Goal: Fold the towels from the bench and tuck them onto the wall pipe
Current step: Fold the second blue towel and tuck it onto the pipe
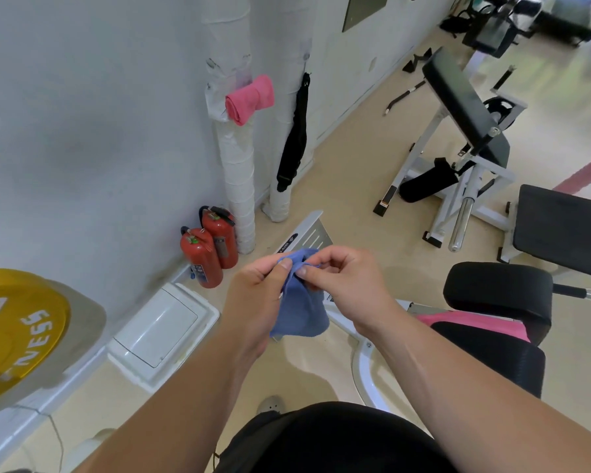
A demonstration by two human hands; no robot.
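Rolled pink towel (249, 100) already tucked on white wrapped wall pipe (234, 158). Left hand (253, 295) and right hand (345, 285) both pinch top edge of small blue cloth towel (301, 312), hanging mid-air. Match corners squarely before folding. Another pink towel (475, 324) waits on black padded tabletop (492, 363).

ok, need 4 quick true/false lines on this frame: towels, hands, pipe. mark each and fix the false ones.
1. Both hands pinch the blue towel at its top edge. True: left hand and right hand grip it.
2. A pink towel is already tucked on the wall pipe. True.
3. The bench holds no more towels. False: another pink towel lies there.
4. The fire extinguishers hang on the wall. False: they stand on the floor.
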